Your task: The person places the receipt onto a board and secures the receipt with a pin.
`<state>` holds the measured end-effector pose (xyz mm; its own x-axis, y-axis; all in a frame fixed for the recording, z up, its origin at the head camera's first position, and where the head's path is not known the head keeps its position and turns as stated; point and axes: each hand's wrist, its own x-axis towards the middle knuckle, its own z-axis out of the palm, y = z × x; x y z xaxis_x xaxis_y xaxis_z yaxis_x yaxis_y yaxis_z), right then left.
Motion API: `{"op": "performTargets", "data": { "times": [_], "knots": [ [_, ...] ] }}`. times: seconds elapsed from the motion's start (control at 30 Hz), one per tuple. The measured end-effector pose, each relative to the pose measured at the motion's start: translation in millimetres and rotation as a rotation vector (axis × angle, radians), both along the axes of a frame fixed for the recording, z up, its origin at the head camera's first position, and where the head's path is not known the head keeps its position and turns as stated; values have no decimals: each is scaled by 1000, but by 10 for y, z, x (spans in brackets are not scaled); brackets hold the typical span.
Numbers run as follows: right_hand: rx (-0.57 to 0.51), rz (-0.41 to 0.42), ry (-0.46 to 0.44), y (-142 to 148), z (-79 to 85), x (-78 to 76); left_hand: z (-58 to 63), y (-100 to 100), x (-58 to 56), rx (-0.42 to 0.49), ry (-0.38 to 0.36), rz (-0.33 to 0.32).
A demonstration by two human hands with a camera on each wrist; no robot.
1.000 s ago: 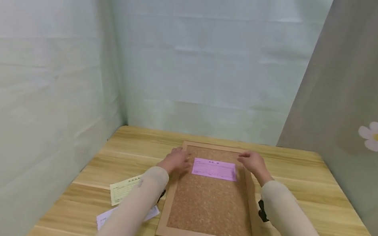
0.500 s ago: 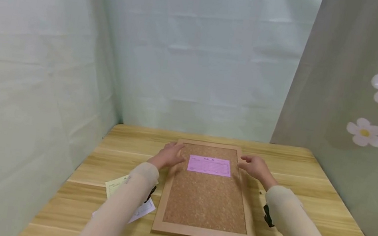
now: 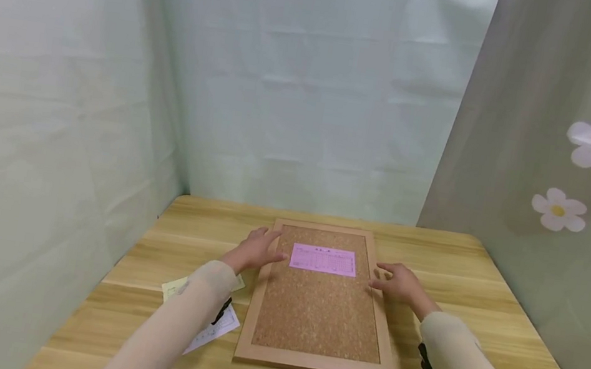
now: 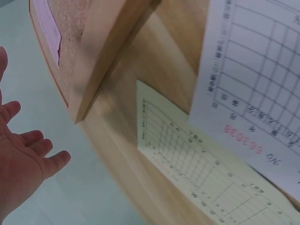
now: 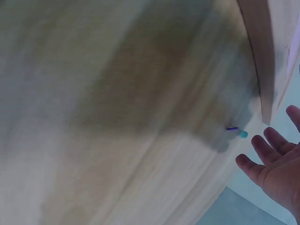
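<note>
A wood-framed cork board (image 3: 319,314) lies on the table, with a pink printed slip (image 3: 323,260) flat on its upper part. My left hand (image 3: 256,250) hovers over the board's left frame, fingers spread and holding nothing. On the opposite side my right hand (image 3: 401,282) is at the right frame, its fingers loosely extended and also holding nothing. Both hands appear with relaxed fingers in the wrist views, the left hand (image 4: 23,159) and the right hand (image 5: 281,173) beside the board's edge.
Left of the board lie a yellow slip (image 4: 187,164) and a white slip (image 4: 253,79) overlapping it, partly under the left sleeve in the head view. Small teal (image 5: 243,134) and purple (image 5: 232,129) objects sit on the table right of the board. Pale curtains stand behind and beside the table.
My right hand has gone from pinched fingers over the board's upper right to loose fingers farther right and nearer. The left hand has shifted slightly left. The pink slip stays on the board.
</note>
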<state>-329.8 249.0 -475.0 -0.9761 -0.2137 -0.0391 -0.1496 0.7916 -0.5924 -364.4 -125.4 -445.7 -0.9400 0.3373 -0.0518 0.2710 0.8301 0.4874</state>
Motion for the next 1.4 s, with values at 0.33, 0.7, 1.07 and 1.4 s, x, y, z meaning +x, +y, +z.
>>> {"op": "performTargets", "data": {
  "times": [0.33, 0.7, 1.07, 1.4],
  "knots": [
    [49, 15, -18, 4, -71, 52, -21, -138, 51, 43, 27, -19],
    [141, 26, -25, -30, -115, 81, -100, -479, 162, 84, -21, 27],
    [158, 22, -91, 25, -114, 77, -121, -796, 233, 127, 0, 35],
    [171, 18, -135, 45, -26, 56, -74, -1078, 262, 137, 50, 50]
  ]
}}
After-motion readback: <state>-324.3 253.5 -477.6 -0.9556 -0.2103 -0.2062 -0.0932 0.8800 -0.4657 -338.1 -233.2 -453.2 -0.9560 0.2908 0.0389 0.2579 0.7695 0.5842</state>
